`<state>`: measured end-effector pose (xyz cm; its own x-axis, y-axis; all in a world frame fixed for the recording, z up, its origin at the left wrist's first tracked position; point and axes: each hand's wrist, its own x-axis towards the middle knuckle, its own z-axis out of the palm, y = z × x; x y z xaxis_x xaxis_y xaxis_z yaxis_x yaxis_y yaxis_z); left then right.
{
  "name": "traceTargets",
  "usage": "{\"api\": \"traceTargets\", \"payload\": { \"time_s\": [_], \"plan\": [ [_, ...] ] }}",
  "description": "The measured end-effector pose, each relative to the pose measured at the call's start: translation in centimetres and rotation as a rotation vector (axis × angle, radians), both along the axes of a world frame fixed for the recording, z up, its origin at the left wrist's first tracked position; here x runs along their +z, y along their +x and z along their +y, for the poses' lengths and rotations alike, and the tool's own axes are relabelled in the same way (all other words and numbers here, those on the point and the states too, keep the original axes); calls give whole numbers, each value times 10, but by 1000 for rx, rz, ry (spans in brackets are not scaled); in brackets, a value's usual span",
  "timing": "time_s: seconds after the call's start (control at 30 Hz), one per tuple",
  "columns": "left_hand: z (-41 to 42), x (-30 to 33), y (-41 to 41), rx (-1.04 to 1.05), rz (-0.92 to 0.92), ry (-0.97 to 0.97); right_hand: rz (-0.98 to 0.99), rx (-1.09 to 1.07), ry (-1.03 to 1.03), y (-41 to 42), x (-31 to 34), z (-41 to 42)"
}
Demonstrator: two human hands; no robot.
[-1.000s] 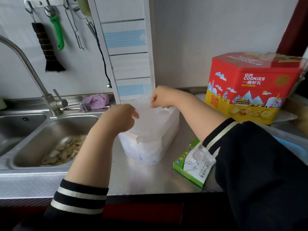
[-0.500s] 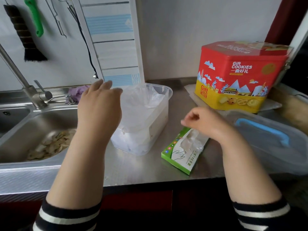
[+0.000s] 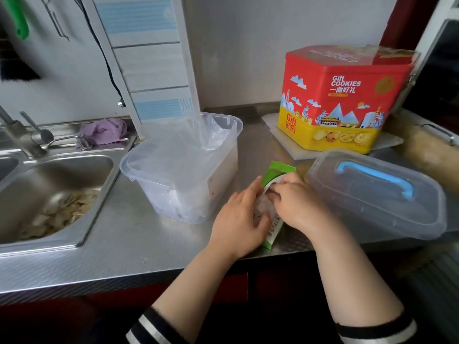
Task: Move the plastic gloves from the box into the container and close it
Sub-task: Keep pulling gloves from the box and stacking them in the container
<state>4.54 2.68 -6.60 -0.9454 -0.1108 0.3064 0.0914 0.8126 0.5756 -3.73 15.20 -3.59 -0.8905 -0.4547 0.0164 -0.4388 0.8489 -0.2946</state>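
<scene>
Working at the green glove box point(image 3: 273, 229) on the steel counter point(image 3: 124, 244), both hands meet over its opening. Head view: the left hand point(image 3: 239, 219) lies fairly flat on the box, fingers nearly straight, steadying it; the right hand point(image 3: 295, 202) has its fingers curled into the opening, apparently pinching the clear plastic gloves point(image 3: 264, 204) — the exact hold is hidden.

The open clear container point(image 3: 223, 155) stands just left of the box, with loose plastic film point(image 3: 178, 155) already heaped above its rim. Its lid point(image 3: 372, 192), blue-handled, lies to the right, touching or nearly touching the box.

Risks, as judged: thin gloves may come out in a clump or slip; film overhanging the rim could jam the lid at closing.

Surroundings: a red cookie tin point(image 3: 345, 100) behind, well apart; a sink point(image 3: 54, 194) holding scraps to the left — light gloves could drift there. Nothing blocks the short path from box to container.
</scene>
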Motion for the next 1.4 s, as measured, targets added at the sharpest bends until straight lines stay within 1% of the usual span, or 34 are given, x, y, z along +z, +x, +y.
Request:
{"api": "traceTargets", "payload": {
  "time_s": [0.2,0.3,0.37,0.43,0.47,0.6,0.67,0.73,0.8,0.83,0.9,0.97,1.0,1.07,1.13,1.23,1.3,1.33,1.4],
  "plan": [
    [1,-7,-5,28,-15,31,57,-50,-18,-4,3,-11],
    [0,-8,-4,33,-7,41,52,-80,-85,-4,-1,-14],
    [0,-8,-5,41,-4,38,58,-94,-168,-5,-4,-12],
    [-1,-7,-5,42,-10,41,23,-95,-312,-5,-7,-7],
    [-1,-7,-5,39,-13,43,-20,-86,-417,-5,-7,-5],
    [-1,-7,-4,26,-24,43,-310,-66,-837,2,1,5],
    [0,-5,-3,26,-26,61,-359,-41,-960,8,8,8],
    [0,-2,-3,23,-37,81,-305,-12,-1005,14,17,8],
    [0,-1,-2,15,-53,100,-179,2,-1038,18,30,9],
    [0,-1,-2,16,-62,107,-110,10,-1092,19,39,9],
    [-1,-1,-2,24,-63,83,22,47,-1265,17,56,16],
    [-1,-2,-2,4,-38,72,172,113,-1323,14,71,25],
    [-2,-1,-1,-31,-15,121,224,143,-1322,12,77,28],
    [-2,4,4,-115,56,381,238,168,-1343,10,82,30],
    [-2,22,9,-170,173,626,238,160,-1362,7,82,30],
    [-1,55,9,-188,303,853,251,128,-1348,4,78,25],
    [-3,78,11,-172,343,949,275,110,-1333,4,78,18],
    [-4,89,12,-127,361,962,304,97,-1311,5,79,13],
    [-12,108,13,-16,435,917,385,95,-1257,6,84,-4]
  ]
}}
